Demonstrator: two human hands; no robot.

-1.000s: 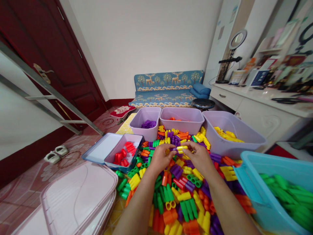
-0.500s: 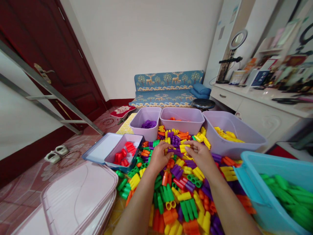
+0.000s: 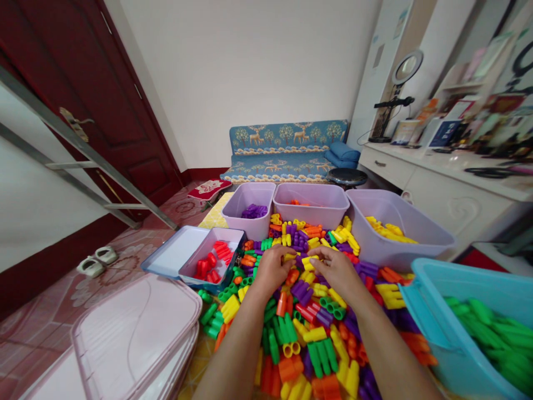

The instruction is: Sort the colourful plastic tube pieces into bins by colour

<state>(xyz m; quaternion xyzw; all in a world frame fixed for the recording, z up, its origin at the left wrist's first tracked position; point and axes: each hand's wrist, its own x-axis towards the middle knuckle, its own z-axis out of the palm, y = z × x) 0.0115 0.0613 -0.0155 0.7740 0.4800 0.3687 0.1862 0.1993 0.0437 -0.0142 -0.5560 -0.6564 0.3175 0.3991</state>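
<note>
Both hands are over a heap of bullet-shaped plastic building blocks (image 3: pixel 322 355) in green, yellow, orange, purple and red. In my right hand (image 3: pixel 338 271), thumb and fingers pinch a yellow building block (image 3: pixel 308 263). My left hand (image 3: pixel 272 269) is close beside it, its fingers curled and closed, with a bit of yellow block (image 3: pixel 288 257) showing at the fingertips. The fingers partly hide both pieces. Beneath the hands lie purple blocks (image 3: pixel 302 291) and an orange block (image 3: pixel 292 276).
Behind the heap stand lilac bins with purple (image 3: pixel 254 211), orange (image 3: pixel 297 203) and yellow pieces (image 3: pixel 389 230). A hinged box (image 3: pixel 189 278) holding red pieces is at left, above stacked lids (image 3: pixel 137 328). At right, a blue tub (image 3: pixel 433 316) contains green pieces.
The yellow block in my right hand has moved slightly left and down, toward my left hand. Yellow now shows at my left fingertips, where purple showed before.
</note>
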